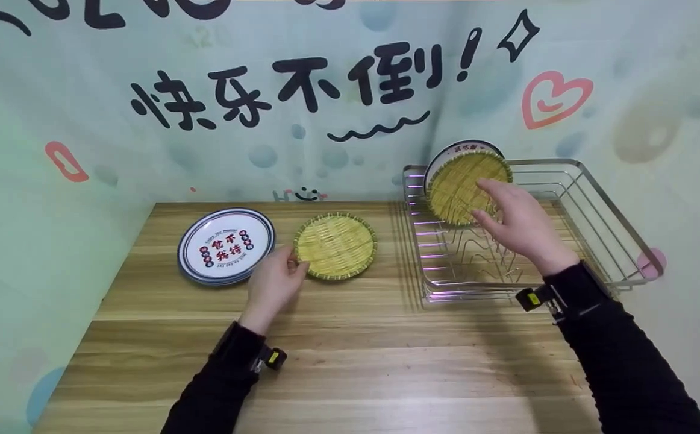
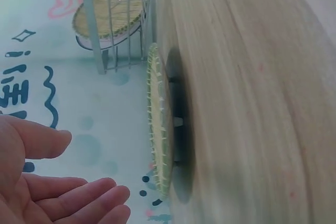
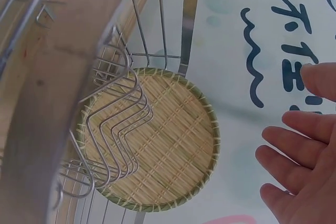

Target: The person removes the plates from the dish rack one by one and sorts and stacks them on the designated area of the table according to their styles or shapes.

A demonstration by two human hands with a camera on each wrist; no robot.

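Note:
My left hand point(image 1: 276, 283) is at the near left edge of a round woven bamboo tray point(image 1: 335, 246) on the table; in the left wrist view its fingers point(image 2: 84, 198) are parted and hold nothing. That tray shows edge-on there, raised a little over the wood. My right hand point(image 1: 521, 226) hovers by a second woven bamboo tray point(image 3: 168, 145), which stands on edge in a wire dish rack point(image 1: 621, 232). Its fingers point(image 3: 294, 169) are spread, with a gap to the tray's rim in the right wrist view. Behind this tray a white plate point(image 1: 464, 146) with a dark rim stands in the rack.
A stack of white plates point(image 1: 193, 241) with blue rims and red lettering lies left of the tray on the wooden table point(image 1: 350, 361). A printed backdrop point(image 1: 235, 163) hangs right behind the table. The rack's metal rim point(image 1: 612, 220) stands up around its wires.

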